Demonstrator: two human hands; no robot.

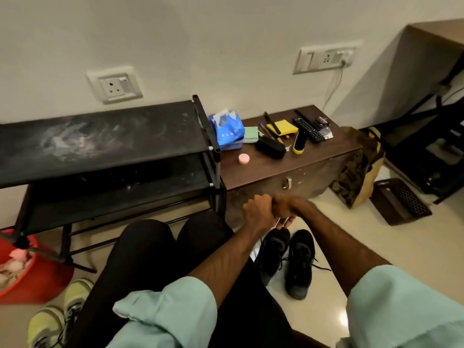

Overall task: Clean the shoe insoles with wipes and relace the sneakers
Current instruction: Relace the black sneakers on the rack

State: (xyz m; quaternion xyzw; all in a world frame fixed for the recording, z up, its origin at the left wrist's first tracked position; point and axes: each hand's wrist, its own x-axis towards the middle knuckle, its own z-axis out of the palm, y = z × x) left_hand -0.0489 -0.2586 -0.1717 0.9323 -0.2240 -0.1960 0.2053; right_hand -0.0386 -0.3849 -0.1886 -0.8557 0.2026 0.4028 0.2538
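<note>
The two black sneakers stand side by side on the pale floor in front of the person's knees, touching or nearly so. Their long axes run from the person toward the brown chest [288, 172]. The left sneaker [275, 249] and the right sneaker [300, 264] seem to have their toes toward the person.

Pale lace [280, 223] strands rise from the far end of the left sneaker to the hands. Both forearms reach forward and meet above that shoe. The right hand [288, 208] pinches the strands in its fingertips. The left hand [256, 209] is curled into a fist against it, and whether it holds lace cannot be told.

On the chest lie a blue wipes pack [229, 131], a pink tin [243, 159] and a brush [299, 143]. A black shoe rack [100, 139] stands to the left.
</note>
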